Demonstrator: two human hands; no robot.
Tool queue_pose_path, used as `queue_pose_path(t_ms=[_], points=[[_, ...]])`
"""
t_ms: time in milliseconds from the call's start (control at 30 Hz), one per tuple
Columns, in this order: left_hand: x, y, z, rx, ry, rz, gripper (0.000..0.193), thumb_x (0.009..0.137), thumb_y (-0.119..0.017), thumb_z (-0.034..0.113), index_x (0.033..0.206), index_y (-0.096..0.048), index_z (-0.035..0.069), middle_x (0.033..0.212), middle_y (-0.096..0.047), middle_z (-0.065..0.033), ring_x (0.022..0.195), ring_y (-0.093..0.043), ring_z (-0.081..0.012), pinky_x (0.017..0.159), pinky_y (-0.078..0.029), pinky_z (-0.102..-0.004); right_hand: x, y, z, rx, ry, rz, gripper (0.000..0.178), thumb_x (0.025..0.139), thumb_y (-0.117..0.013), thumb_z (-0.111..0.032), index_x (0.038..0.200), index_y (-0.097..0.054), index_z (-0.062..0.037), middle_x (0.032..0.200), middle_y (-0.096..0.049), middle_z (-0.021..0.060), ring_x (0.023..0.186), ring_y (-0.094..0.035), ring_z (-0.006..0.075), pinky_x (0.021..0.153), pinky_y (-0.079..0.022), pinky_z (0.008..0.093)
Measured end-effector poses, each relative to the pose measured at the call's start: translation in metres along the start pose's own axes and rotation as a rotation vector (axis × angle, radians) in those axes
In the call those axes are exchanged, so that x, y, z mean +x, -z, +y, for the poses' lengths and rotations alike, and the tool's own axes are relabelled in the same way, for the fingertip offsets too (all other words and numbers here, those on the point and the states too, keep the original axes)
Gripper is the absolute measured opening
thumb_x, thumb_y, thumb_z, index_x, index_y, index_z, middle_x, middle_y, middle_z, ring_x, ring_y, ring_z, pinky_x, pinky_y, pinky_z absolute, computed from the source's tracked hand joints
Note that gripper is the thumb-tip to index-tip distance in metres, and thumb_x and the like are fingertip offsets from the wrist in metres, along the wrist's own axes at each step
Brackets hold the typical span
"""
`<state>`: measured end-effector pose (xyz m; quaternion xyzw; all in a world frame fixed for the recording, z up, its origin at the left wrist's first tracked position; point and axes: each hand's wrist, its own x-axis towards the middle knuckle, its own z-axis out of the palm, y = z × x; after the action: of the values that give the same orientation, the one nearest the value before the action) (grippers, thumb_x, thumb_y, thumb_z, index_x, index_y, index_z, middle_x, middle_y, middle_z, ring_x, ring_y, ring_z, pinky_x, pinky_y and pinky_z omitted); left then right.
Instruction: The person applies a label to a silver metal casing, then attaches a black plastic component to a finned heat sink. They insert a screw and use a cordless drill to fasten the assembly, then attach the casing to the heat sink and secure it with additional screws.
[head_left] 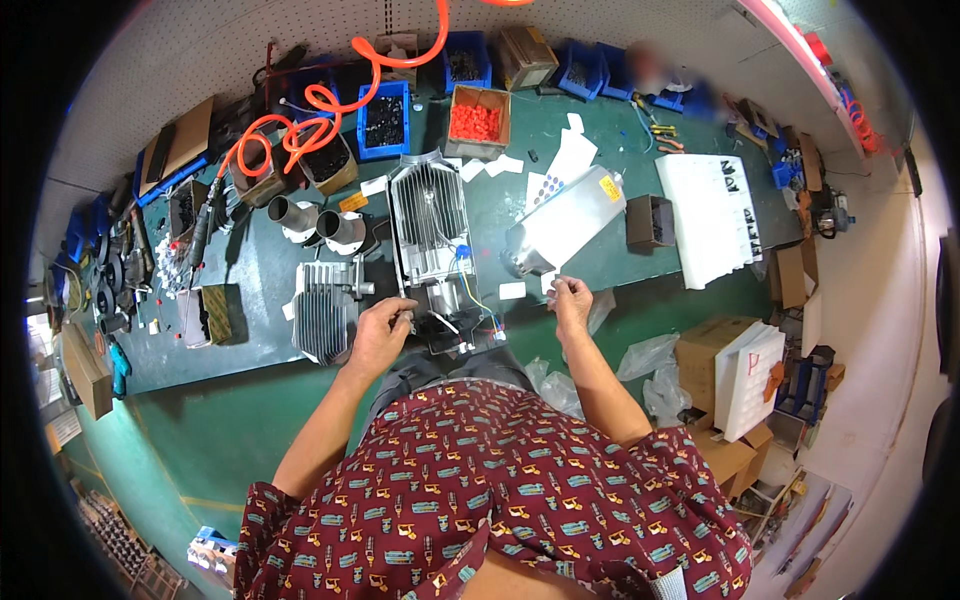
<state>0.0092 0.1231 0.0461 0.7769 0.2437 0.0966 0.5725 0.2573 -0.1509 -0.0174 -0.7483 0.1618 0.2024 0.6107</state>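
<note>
My left hand (380, 338) is closed beside the black lower end (437, 332) of a finned metal housing. Whatever its fingers pinch is too small or hidden to make out. Coloured wires (470, 290) and a blue part (462, 252) lie on that finned housing (430, 215), which reaches away from me over the bench edge. My right hand (571, 305) pinches a small white card (549, 282) at the bench's front edge. Just beyond it lies a silver metal canister (570, 222) with a yellow label. Another white card (512, 290) rests between my hands.
A smaller finned casting (322, 312) and two flanged metal pipes (340, 230) stand to the left. Blue bins (383, 120) and a box of red parts (478, 122) line the back. An orange coiled hose (325, 100) hangs down. White foam (712, 220) lies right.
</note>
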Motion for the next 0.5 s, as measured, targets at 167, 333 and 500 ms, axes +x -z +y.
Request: queue_pose_path(t_ms=[167,333,500], points=[[-0.021,-0.009,0.002,0.068,0.104,0.094,0.018,0.095,-0.064,0.004,0.110,-0.072,-0.002,0.077,-0.065,-0.0011,0.067,-0.053,-0.0058,0.061,-0.046,-0.0255,-0.002,-0.002,0.028,-0.075,-0.078,-0.231,0.012,0.092,-0.066,-0.008,0.101,-0.066,-0.0015,0.085,-0.066,0.0040,0.072,-0.065,0.0137,0.059,-0.051,0.0261],[-0.036,-0.035,0.012,0.063,0.177,0.155,0.018,0.095,-0.064,0.003,0.110,-0.072,-0.002,0.082,-0.067,-0.0007,0.073,-0.055,-0.0054,0.066,-0.048,-0.0243,0.003,-0.026,0.021,-0.171,0.065,-0.474,0.023,0.090,-0.069,-0.010,0.110,-0.066,0.0008,0.091,-0.069,0.0068,0.077,-0.066,0.0143,0.066,-0.051,0.0266],[-0.020,-0.055,0.054,0.143,0.240,0.226,0.018,0.094,-0.064,0.003,0.110,-0.072,-0.003,0.089,-0.070,-0.0089,0.078,-0.063,-0.0121,0.071,-0.052,-0.0280,-0.008,-0.065,-0.019,-0.355,0.782,-0.542,0.044,0.082,-0.074,-0.013,0.123,-0.066,-0.0033,0.109,-0.070,0.0141,0.094,-0.066,0.0326,0.091,-0.052,0.0430]])
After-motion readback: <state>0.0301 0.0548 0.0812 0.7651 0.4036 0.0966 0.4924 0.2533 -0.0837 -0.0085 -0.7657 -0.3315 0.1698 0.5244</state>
